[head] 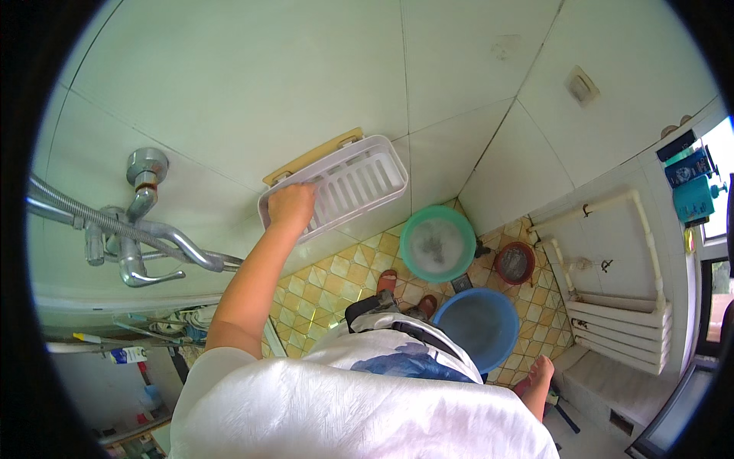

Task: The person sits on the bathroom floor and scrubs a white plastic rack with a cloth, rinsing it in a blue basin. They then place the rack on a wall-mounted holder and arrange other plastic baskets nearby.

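Note:
A white slotted plastic rack hangs from a yellowish strip on the tiled wall. My left hand is at the rack's left end, with its fingers curled down over the slots; whether they grip anything is hidden. Low at the right, beside my shirt, is my right hand. A reddish thing shows next to it, and I cannot tell whether the hand holds it. Near my feet stand a green basin with foamy water, a blue basin with cloudy water and a small red-brown basin.
A metal shower mixer with a hose juts from the wall at the left. A floor drain lies between the basins. At the right are a white radiator with pipes and several bottles by the window. A cluttered shelf fills the lower left.

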`<state>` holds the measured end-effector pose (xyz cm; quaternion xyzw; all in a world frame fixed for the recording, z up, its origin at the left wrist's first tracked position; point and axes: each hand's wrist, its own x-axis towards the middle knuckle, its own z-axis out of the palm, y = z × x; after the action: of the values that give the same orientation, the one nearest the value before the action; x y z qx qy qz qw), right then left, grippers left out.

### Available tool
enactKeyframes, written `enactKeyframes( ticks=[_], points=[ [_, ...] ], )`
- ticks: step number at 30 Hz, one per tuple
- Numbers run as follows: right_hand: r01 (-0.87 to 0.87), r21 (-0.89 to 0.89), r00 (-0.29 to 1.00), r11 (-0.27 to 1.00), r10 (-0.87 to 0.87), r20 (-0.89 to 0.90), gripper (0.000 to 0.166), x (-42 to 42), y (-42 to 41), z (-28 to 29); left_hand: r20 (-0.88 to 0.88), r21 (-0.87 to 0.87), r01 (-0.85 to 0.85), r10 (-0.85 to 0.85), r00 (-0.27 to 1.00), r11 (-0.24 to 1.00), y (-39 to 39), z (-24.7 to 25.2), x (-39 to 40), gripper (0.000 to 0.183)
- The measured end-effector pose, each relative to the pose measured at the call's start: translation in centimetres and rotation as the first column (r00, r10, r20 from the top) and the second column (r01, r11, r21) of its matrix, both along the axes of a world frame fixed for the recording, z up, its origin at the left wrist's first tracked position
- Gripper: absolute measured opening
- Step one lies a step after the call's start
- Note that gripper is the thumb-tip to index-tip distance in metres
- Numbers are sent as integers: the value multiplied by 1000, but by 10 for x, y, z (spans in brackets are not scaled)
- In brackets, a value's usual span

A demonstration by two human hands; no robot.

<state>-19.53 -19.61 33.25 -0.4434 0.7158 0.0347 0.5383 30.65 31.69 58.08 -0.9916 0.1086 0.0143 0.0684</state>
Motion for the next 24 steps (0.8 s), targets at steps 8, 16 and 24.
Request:
enactKeyframes(
  ticks=[8,16,24],
  points=[
    [67,-87,990,994,-55,126,17,37,31,-11,-59,155,154,-146,987,976,-8,-3,10,12],
    [21,-149,994,989,-5,107,28,55,78,4,-120,-241,107,-139,983,965,-27,52,6,8],
    [289,-156,955,945,-273,114,22,-25,162,-7,283,-878,421,-461,841,230,-84,58,-35,11]
  ],
)
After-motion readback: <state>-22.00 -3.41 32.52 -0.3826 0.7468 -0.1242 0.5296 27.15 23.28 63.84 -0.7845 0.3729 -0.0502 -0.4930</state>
